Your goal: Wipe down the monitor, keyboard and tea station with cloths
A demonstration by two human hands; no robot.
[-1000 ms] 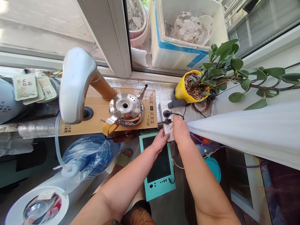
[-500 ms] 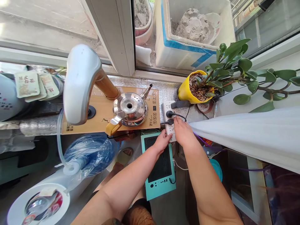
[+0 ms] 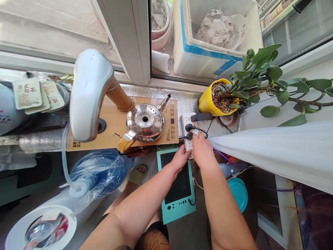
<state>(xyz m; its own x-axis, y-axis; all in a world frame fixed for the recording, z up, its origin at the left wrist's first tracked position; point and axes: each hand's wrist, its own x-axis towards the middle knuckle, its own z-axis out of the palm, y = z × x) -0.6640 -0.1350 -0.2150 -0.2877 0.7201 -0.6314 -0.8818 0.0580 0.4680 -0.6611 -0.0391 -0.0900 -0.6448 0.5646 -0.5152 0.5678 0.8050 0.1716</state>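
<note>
A white power strip (image 3: 186,120) lies at the right end of the tea-tray surface, with black plugs (image 3: 189,127) in its sockets. My left hand (image 3: 180,158) is closed around its near end, thumb on top. Along the strip's right edge, my right hand (image 3: 203,147) has its fingers bent together just below the plugs; the palm hides what lies beneath. A large black adapter (image 3: 201,116) sits at the strip's far part. Left of the strip stands a shiny metal kettle (image 3: 145,122) with a yellow handle, on a tan electric base (image 3: 111,139).
A yellow pot (image 3: 208,100) with a leafy plant stands behind the strip, and a white curtain (image 3: 273,149) hangs at right. Below is a teal computer case (image 3: 179,216). A white water dispenser head (image 3: 91,93) rises at left above a blue water bottle (image 3: 111,170).
My right hand and forearm have shifted slightly left and down, uncovering more of a teal round lid or bowl at right. My left hand keeps its hold on the strip.
</note>
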